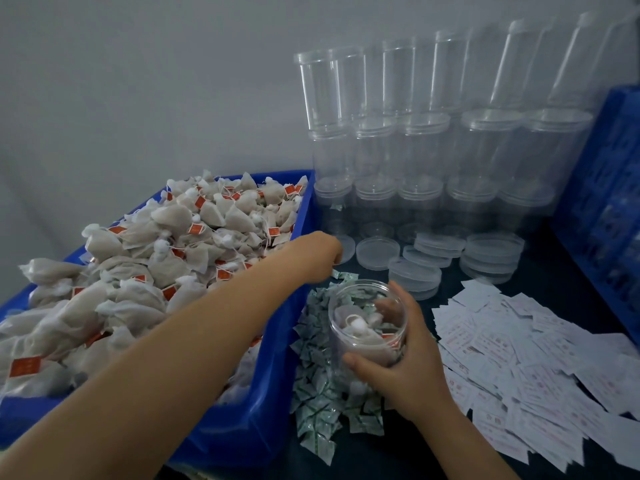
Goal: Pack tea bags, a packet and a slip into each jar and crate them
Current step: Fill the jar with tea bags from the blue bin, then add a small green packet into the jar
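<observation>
The right hand (pixel 405 362) grips an open clear plastic jar (pixel 367 320), fingers curled round its far wall and thumb across the near side. The jar stands among small green-and-white sachet packets (pixel 318 386) heaped on the dark tabletop (pixel 450 296) and already holds several white mesh tea bags (red tags visible). The left hand (pixel 320 256) reaches across the blue plastic bin's (pixel 277 393) right wall towards 12 o'clock of the jar; its fingers point away and are hidden, so whether they are apart or pinching something I cannot tell. The bin, at 9 o'clock, is heaped with white mesh tea bags with red tags (pixel 145 268). White printed paper slips (pixel 526 368) lie spread at 3 o'clock. Stacked empty clear jars (pixel 426 150) stand at 12 o'clock, with loose clear lids (pixel 415 275) before them. A blue plastic crate (pixel 609 188) stands at 2 o'clock.
</observation>
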Available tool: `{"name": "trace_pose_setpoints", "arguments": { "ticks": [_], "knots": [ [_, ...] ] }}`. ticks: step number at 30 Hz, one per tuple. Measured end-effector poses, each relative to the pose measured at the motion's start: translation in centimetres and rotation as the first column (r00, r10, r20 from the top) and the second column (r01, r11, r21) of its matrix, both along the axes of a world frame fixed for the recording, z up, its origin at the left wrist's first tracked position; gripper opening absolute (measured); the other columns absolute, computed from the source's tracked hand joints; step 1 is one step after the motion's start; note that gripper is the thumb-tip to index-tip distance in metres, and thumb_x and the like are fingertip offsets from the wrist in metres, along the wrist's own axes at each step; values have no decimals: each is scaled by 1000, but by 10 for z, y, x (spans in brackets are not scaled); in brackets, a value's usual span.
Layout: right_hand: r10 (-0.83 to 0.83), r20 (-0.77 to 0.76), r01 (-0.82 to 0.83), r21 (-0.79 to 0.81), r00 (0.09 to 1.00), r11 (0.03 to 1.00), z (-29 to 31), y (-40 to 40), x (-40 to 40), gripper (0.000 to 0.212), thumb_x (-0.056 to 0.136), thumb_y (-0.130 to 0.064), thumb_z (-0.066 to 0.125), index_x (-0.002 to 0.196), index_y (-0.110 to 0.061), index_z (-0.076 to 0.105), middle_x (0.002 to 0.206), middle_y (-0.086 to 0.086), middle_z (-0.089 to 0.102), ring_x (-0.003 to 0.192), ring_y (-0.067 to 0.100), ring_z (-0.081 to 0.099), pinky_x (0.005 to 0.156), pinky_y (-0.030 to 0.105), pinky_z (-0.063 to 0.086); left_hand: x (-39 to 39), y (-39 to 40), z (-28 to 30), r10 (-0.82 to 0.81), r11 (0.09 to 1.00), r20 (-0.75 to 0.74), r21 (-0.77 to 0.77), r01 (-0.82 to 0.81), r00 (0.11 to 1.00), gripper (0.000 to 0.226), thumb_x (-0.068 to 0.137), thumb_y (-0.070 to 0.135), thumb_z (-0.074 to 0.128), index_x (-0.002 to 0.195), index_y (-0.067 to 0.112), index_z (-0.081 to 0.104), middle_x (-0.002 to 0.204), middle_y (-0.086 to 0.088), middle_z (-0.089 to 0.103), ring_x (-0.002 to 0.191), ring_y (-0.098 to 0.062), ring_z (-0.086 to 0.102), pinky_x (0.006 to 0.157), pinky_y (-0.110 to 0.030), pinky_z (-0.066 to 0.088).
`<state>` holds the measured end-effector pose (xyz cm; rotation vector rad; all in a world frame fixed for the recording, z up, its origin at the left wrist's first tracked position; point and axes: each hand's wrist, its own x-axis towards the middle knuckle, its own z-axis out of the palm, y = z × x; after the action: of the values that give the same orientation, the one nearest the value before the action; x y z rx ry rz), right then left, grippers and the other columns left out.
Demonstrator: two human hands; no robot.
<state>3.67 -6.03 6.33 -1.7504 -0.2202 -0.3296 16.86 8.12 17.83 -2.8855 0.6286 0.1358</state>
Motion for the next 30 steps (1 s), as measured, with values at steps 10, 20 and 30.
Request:
{"name": "trace_pose_setpoints", "arguments": {
  "ticks": [10,20,30],
  "knots": [
    [-17,-13,17,33,1000,999,-4,-6,6,106,45,-68,86,132,-74,26,127,-38,48,121,-7,52,86,16,52,53,-22,-19,68,928,-180,374,4,981,47,96,3,47,142,11,41,143,-10,44,126,-28,46,102,-34,37],
    [7,-16,-7,25,1000,1000,-2,-7,6,108,47,-62,88,132,-76,23,132,-39,47,123,-9,51,94,20,47,64,-33,-44,-4,876,-141,476,72,990,36,101,10,38,135,4,46,141,-15,44,126,-32,44,100,-40,39],
    [-1,-22,2,27,1000,1000,-1,-7,5,108,47,-67,86,133,-75,22,131,-36,49,121,-8,53,92,19,48,67,-33,-44,-25,997,-123,65,33,992,18,92,10,52,106,6,63,105,-11,61,94,-27,58,82,-37,52]
  ]
}}
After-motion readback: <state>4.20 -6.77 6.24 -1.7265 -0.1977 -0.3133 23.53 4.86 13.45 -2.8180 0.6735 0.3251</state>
